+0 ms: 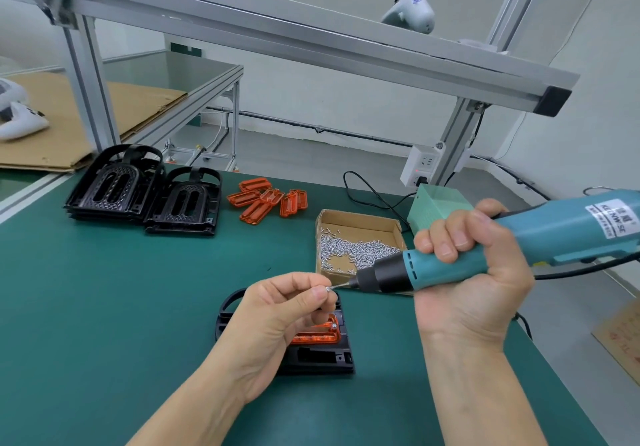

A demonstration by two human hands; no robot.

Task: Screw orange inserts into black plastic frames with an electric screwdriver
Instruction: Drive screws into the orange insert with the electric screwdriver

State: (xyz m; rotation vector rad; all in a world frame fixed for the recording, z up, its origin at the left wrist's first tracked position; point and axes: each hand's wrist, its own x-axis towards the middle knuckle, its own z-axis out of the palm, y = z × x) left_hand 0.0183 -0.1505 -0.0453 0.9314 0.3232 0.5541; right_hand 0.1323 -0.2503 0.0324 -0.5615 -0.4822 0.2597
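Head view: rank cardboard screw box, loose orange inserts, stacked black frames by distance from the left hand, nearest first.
From the left hand:
1. Cardboard screw box, just beyond it to the right.
2. Loose orange inserts, farther back, centre of the mat.
3. Stacked black frames, far back on the left.

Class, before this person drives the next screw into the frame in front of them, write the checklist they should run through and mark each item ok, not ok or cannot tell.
1. Screw pinched in left hand, at the bit tip: ok.
2. Screw seated straight on the bit: cannot tell.
3. Right hand grips electric screwdriver: ok.
4. Orange insert sits in black frame: ok.
5. Target hole in view: cannot tell, left hand covers much of the frame.
6. Spare screws in the cardboard box: ok.
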